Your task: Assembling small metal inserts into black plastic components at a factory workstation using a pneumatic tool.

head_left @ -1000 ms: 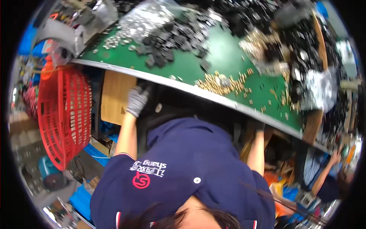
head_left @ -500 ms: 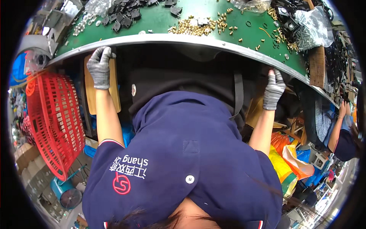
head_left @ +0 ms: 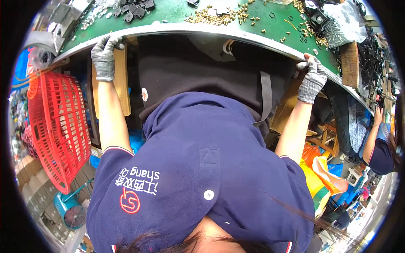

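Both my hands, in grey knit gloves, are raised to the metal-edged rim of a green-topped worktable (head_left: 202,28). At the left part of the rim, my left hand (head_left: 104,59) has its fingers curled against the edge. My right hand (head_left: 312,80) grips the same edge farther right, with one bare fingertip showing on top. On the green surface lie brass screws (head_left: 213,17), black plastic parts (head_left: 137,9) and a clear bag of silver screws (head_left: 344,25).
A red plastic basket (head_left: 59,126) stands at my left, above a teal fan (head_left: 71,211). Yellow and orange bags (head_left: 322,181) lie low at my right. A wooden board (head_left: 122,84) hangs below the table behind my left hand. Another person (head_left: 382,147) works at far right.
My right hand has moved up and outward onto the table's edge. My left hand has shifted slightly up and left. The table edge sits higher in the picture.
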Demonstrator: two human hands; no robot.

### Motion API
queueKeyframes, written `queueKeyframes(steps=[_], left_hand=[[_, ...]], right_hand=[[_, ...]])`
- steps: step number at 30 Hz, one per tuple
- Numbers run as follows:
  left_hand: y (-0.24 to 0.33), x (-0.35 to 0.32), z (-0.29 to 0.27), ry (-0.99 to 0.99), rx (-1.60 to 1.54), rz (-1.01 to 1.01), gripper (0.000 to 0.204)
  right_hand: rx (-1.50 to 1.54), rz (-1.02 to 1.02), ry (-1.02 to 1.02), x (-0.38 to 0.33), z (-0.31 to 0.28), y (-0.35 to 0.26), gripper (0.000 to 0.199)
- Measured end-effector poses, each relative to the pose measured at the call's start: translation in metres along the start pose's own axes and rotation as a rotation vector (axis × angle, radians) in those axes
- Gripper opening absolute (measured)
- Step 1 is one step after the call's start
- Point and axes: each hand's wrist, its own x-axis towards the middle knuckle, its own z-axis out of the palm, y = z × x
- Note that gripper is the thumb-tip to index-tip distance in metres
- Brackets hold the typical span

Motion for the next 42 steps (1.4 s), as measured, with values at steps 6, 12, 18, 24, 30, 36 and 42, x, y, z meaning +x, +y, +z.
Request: queueKeyframes(steps=[6,12,18,24,30,36,42], left_hand=[[-0.002,-0.003,-0.001,-0.021,-0.028,0.020,0.013],[0.008,-0.005,-0.007,-0.074,0.017,-0.052,0.013],[0.018,-0.004,0.000,-0.093,0.003,-0.094,0.014],[0.028,-0.005,-0.004,-0.152,0.021,-0.136,0.014],[0.068,-0.008,0.000,-0.266,0.379,-0.169,0.017],[0.124,-0.002,0.032,-0.365,0.490,-0.201,0.019],[0.130,0.023,0.139,-0.559,0.511,0.299,0.047]], right_hand=[[0.021,0.006,0.062,-0.001,0.004,0.001,0.019],[0.003,-0.018,0.116,-0.008,0.017,-0.005,0.018],[-0.039,-0.053,0.177,-0.016,0.026,-0.009,0.018],[-0.012,-0.014,0.162,-0.017,0.029,-0.009,0.019],[0.073,0.015,0.169,-0.023,0.040,-0.011,0.018],[-0.040,0.182,-0.036,-0.014,0.023,-0.035,0.017],[-0.545,-0.060,-0.368,0.028,0.044,-0.109,0.029]])
